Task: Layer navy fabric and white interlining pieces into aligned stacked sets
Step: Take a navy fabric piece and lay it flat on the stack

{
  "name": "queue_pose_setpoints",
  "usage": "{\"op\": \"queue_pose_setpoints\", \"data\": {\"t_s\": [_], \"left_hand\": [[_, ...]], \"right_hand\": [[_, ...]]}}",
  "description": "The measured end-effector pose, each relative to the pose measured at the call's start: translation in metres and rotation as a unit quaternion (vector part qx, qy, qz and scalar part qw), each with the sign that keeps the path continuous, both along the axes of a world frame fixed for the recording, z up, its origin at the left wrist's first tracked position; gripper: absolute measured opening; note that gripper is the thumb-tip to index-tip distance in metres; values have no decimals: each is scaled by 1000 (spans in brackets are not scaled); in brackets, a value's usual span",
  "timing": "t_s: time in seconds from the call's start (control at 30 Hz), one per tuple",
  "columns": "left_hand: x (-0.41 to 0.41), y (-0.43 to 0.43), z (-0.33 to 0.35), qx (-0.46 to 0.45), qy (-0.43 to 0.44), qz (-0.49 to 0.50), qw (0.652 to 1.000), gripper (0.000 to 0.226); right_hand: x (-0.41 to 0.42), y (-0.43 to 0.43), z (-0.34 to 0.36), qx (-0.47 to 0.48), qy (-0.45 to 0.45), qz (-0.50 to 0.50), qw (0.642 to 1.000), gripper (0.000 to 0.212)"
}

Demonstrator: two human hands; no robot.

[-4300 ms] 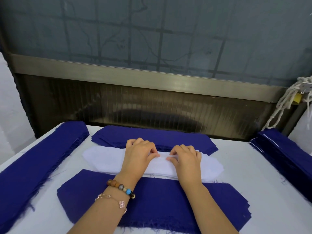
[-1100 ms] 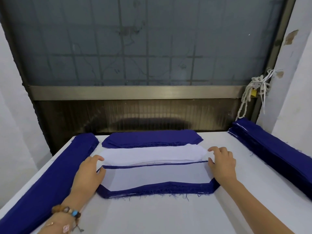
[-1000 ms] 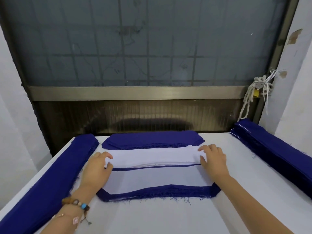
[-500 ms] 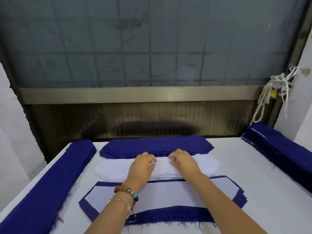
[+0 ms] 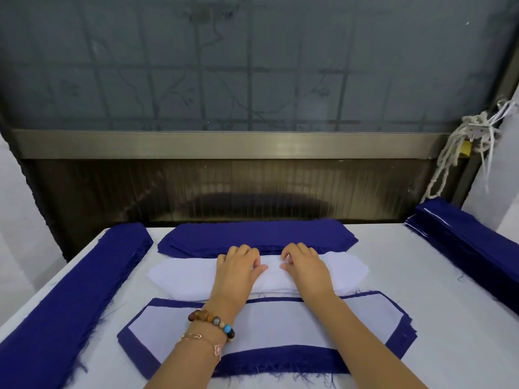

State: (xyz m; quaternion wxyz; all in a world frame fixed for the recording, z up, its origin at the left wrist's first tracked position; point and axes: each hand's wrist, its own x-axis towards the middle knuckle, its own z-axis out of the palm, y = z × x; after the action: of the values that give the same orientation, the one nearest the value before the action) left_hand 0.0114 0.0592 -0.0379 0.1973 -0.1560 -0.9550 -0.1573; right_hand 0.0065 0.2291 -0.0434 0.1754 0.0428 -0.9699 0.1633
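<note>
Navy cloth: matte woven pieces with frayed, thready cut edges, long with slanted ends.
White interlining stack (image 5: pixel 179 279): thin, smooth, pale plies cut to the same long shape with angled ends; it lies across the middle of the table, between the far navy stack and the layered set.
Layered set (image 5: pixel 280 324): a low pile nearest the person, with a white piece on top that leaves a navy border showing all round; loose threads hang from its near edge.
Far navy stack (image 5: pixel 252 237): flat pile just beyond the interlining.
Left navy stack (image 5: pixel 70 290): long thick pile along the table's left edge.
Right navy stack (image 5: pixel 463 242): long pile along the right edge, with thin white lines between its plies.
Table (image 5: pixel 407 270): flat, white, matte.
Room: a grey glass pane (image 5: pixel 252 66) with a faint grid behind it, a brushed metal rail (image 5: pixel 224 144) below it, white walls at both sides, and a knotted white rope (image 5: pixel 449 153) at the right.
Left hand (image 5: pixel 238 272): rests on the middle of the interlining with fingers bent, thumb pointing right; beaded bracelets (image 5: pixel 213 322) sit on the wrist.
Right hand (image 5: pixel 306 272): lies just beside the left, apart from it, fingers bent onto the same stack, thumb pointing left.
Grip: the white cloth puckers slightly between the thumbs; I cannot tell whether either hand pinches a ply.
</note>
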Motion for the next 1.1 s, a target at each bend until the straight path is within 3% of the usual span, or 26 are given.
{"op": "queue_pose_setpoints", "data": {"t_s": [0.37, 0.53, 0.73, 0.87, 1.1], "left_hand": [[1, -1, 1, 25, -34, 9, 999, 19], [2, 1, 2, 11, -12, -22, 1000, 8], [7, 3, 7, 44, -22, -33, 998, 8], [7, -2, 3, 46, -41, -21, 998, 17], [-1, -23, 13, -70, -95, 40, 992, 42]], "right_hand": [[1, 0, 1, 10, 1, 1, 1000, 13], [4, -2, 0, 18, 32, 33, 999, 46], [0, -4, -4, 40, 34, 36, 998, 25], [-1, -5, -2, 89, 3, 40, 995, 23], [2, 30, 46, 213, -106, 48, 970, 32]]}}
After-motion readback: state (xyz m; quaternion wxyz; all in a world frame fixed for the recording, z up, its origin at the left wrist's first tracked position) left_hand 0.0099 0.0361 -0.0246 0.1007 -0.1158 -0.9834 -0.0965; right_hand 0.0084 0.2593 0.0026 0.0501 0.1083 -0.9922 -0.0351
